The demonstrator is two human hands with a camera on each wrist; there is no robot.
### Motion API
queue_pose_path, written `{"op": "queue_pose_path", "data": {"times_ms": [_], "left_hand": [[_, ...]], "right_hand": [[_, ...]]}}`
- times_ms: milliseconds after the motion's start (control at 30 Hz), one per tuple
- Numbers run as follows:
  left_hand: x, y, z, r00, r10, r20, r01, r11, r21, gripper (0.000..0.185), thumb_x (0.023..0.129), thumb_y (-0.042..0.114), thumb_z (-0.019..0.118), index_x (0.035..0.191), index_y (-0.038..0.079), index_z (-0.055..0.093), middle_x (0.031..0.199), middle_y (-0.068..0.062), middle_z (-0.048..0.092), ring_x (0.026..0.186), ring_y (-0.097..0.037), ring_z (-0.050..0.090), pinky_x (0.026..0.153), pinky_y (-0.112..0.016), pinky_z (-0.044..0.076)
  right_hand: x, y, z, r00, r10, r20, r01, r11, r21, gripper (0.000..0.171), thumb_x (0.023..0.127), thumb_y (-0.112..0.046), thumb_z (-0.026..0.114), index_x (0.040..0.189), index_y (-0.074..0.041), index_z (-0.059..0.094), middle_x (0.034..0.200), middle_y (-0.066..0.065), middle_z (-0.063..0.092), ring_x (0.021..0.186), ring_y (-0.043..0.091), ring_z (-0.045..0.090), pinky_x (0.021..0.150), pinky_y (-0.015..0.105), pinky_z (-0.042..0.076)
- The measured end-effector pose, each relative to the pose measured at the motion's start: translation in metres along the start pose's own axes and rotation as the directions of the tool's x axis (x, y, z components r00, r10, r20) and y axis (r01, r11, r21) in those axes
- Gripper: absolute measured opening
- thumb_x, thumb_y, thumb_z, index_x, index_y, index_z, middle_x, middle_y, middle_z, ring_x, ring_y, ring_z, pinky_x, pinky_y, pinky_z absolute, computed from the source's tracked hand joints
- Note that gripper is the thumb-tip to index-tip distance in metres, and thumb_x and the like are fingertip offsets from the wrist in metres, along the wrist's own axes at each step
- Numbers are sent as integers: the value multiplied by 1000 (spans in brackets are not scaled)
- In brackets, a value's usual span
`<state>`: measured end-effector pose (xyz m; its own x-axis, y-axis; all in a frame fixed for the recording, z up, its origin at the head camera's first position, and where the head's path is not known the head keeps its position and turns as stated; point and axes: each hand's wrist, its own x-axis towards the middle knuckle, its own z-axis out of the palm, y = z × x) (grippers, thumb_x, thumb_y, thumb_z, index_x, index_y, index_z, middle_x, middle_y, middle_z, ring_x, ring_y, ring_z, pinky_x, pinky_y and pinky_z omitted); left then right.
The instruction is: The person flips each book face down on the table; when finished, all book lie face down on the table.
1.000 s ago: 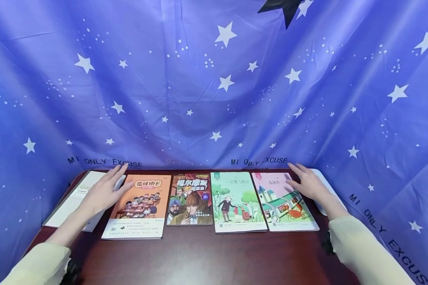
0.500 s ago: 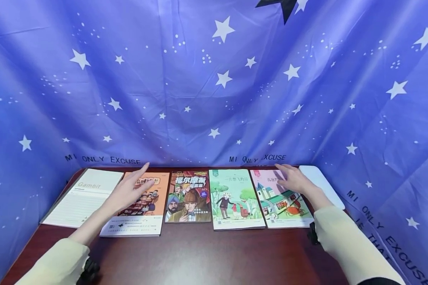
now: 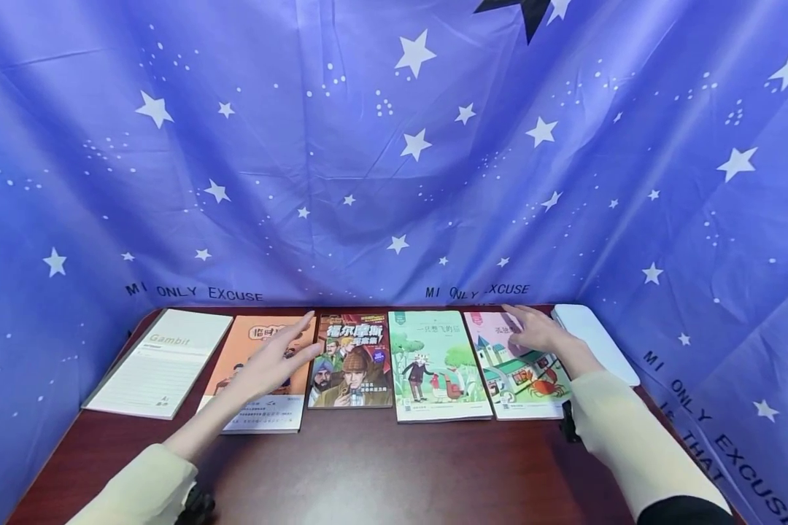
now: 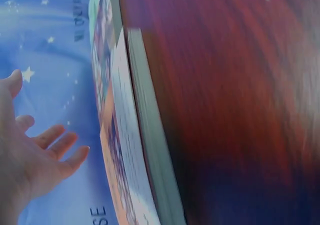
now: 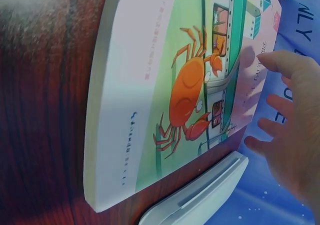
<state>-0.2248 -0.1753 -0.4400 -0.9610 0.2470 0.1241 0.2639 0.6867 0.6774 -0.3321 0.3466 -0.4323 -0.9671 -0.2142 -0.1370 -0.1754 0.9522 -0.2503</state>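
My left hand (image 3: 269,364) hovers over the orange book (image 3: 249,418), its fingers spread and holding nothing. In the left wrist view that book's white page edge (image 4: 155,130) shows beside the loosely bent fingers. Above the upper part of the pink book (image 3: 532,405) is my right hand (image 3: 540,332), also holding nothing. The right wrist view shows the pink cover with an orange crab (image 5: 187,92), the fingers apart from it. Between the hands lie a comic-style detective book (image 3: 349,364) and a green book (image 3: 436,364).
A cream notebook marked Gambit (image 3: 160,361) lies at the far left of the dark wooden table (image 3: 381,474). At the right end sits a white, rounded, flat object (image 3: 594,343). A blue star-patterned curtain (image 3: 348,160) closes off the back and sides.
My left hand has moved right, from between the notebook and the orange book to over the orange book, uncovering the notebook. My right hand has shifted slightly left, revealing more of the white object.
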Motion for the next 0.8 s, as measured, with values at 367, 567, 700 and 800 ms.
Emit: {"op": "queue_pose_path", "data": {"times_ms": [367, 567, 700, 800], "left_hand": [[-3, 27, 35, 998, -9, 67, 16, 994, -110, 78, 100, 55, 58, 165, 29, 21, 168, -13, 32, 149, -46, 39, 117, -74, 31], [-2, 43, 59, 994, 6, 108, 15, 981, -193, 79, 100, 57, 57, 165, 32, 19, 167, -11, 35, 150, -42, 39, 119, -71, 31], [-4, 57, 75, 991, 44, 127, -7, 960, -279, 78, 100, 53, 59, 165, 28, 22, 157, -12, 51, 140, -34, 54, 116, -60, 43], [-7, 68, 86, 985, 76, 155, -24, 949, -314, 76, 101, 50, 59, 164, 28, 23, 155, -12, 54, 138, -32, 57, 114, -58, 47]], "right_hand": [[5, -6, -1, 990, 32, 139, -35, 999, 20, 87, 90, -29, 65, 164, -11, 23, 169, 25, 20, 155, 55, 10, 121, 77, 16], [1, -5, -3, 988, 30, 148, -34, 999, 21, 86, 91, -28, 65, 163, -6, 24, 168, 26, 23, 154, 51, 23, 123, 71, 23], [1, -6, -6, 987, 43, 156, -45, 999, 11, 85, 91, -28, 66, 162, -3, 26, 167, 29, 22, 153, 52, 23, 123, 70, 25], [1, -7, -8, 987, 44, 157, -43, 999, -10, 84, 90, -29, 67, 160, 0, 29, 166, 30, 23, 152, 53, 25, 122, 69, 26]]}}
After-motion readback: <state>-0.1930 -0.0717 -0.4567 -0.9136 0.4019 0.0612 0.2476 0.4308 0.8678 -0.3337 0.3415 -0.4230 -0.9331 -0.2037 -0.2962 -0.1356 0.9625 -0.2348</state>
